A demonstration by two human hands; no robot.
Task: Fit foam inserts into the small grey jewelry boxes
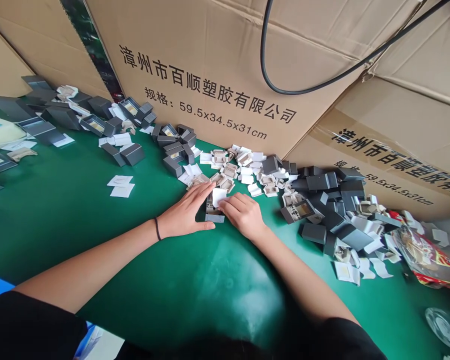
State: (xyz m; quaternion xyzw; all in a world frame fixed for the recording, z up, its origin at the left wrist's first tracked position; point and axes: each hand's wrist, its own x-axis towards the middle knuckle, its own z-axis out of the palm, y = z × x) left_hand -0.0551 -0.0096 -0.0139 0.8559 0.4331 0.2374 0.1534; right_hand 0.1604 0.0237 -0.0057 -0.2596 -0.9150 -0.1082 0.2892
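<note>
A small dark grey box (214, 218) stands on the green table between my two hands, its inside partly hidden by fingers. My left hand (185, 212) lies at its left side, thumb spread away from the stretched fingers; the fingertips reach the box's far end. On the right, my right hand (243, 212) is closed, its thumb and fingertips pinching the edge of a white slip of paper (219, 196) over the box. Just beyond my hands is a heap of beige moulded inserts (229, 171) with white slips among them.
Dark grey boxes (133, 154) are strewn at the left, and another pile of grey boxes (335, 210) is on the right. Large cardboard cartons (195, 45) wall off the back, with a black cable (303, 92) hanging in front. A shiny packet (423, 252) and a clear round container (444, 325) are far right.
</note>
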